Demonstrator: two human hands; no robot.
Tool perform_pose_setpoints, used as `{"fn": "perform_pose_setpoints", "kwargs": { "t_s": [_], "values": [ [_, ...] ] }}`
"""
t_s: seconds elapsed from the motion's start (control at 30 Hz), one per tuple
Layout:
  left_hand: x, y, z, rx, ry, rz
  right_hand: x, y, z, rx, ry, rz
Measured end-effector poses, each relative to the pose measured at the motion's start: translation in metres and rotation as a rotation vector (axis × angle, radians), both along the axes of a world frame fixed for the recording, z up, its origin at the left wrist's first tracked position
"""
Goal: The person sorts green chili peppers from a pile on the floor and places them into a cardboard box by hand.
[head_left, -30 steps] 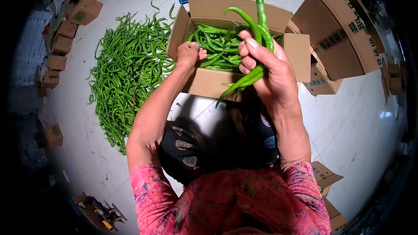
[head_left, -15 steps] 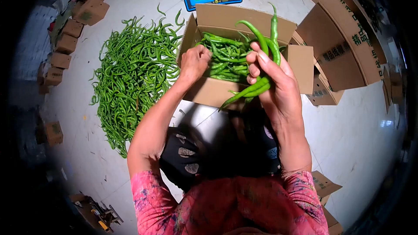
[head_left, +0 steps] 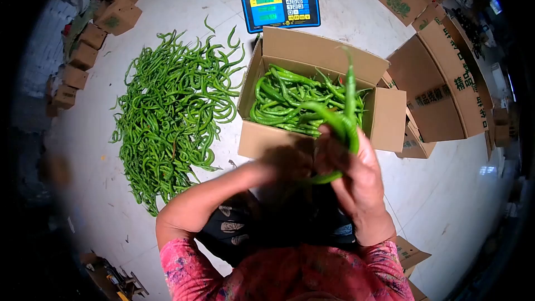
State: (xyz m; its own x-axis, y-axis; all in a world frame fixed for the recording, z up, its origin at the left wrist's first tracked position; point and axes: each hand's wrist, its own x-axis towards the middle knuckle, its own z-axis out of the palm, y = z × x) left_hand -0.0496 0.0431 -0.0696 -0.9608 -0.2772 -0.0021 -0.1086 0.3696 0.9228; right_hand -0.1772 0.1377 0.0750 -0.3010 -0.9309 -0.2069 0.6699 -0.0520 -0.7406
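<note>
Several long green chili peppers (head_left: 350,125) are gripped in my right hand (head_left: 359,170), their tips pointing up and one end poking out below the fingers. My left hand (head_left: 287,163) is dark and smeared by motion, close beside the right hand; its fingers cannot be made out. Just beyond both hands stands an open cardboard box (head_left: 317,47) with green chili peppers (head_left: 284,97) lying inside it. To the left, a large heap of curled green chili peppers (head_left: 173,111) spreads over the floor.
A blue-framed scale display (head_left: 281,8) stands behind the box. Printed cardboard cartons (head_left: 434,86) lean at the right, touching or close to the box. More small cartons (head_left: 118,15) line the far left. Part of a carton (head_left: 409,253) lies by my right elbow.
My left hand has left the peppers in the box and come back toward my right hand. The right hand still holds its peppers. The view has shifted, so the box appears lower.
</note>
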Motion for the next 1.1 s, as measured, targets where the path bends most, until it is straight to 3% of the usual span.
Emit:
{"fn": "perform_pose_setpoints", "kwargs": {
  "t_s": [0.03,0.2,0.4,0.53,0.6,0.7,0.93,1.1],
  "values": [
    [-0.001,0.006,-0.004,-0.057,0.012,-0.049,0.002,0.001,-0.004,-0.071,0.005,0.093],
    [0.014,0.019,0.018,-0.066,0.080,-0.182,0.021,-0.003,0.006,0.093,0.104,0.389],
    [0.021,0.011,0.032,-0.037,0.104,-0.208,0.029,-0.005,0.004,0.137,0.283,0.665],
    [0.024,0.009,0.036,-0.030,0.106,-0.212,0.034,-0.003,-0.006,0.090,0.305,0.553],
    [0.025,0.007,0.036,-0.027,0.106,-0.216,0.027,-0.006,0.004,0.129,0.219,0.609],
    [0.025,0.005,0.036,-0.025,0.100,-0.216,0.023,-0.009,0.008,0.149,0.306,0.669],
    [0.018,-0.001,0.044,-0.008,0.094,-0.208,0.025,-0.005,0.000,0.058,0.304,0.596],
    [0.008,-0.015,0.065,0.006,0.096,0.021,0.025,-0.005,-0.001,0.076,0.185,0.536]
  ]
}}
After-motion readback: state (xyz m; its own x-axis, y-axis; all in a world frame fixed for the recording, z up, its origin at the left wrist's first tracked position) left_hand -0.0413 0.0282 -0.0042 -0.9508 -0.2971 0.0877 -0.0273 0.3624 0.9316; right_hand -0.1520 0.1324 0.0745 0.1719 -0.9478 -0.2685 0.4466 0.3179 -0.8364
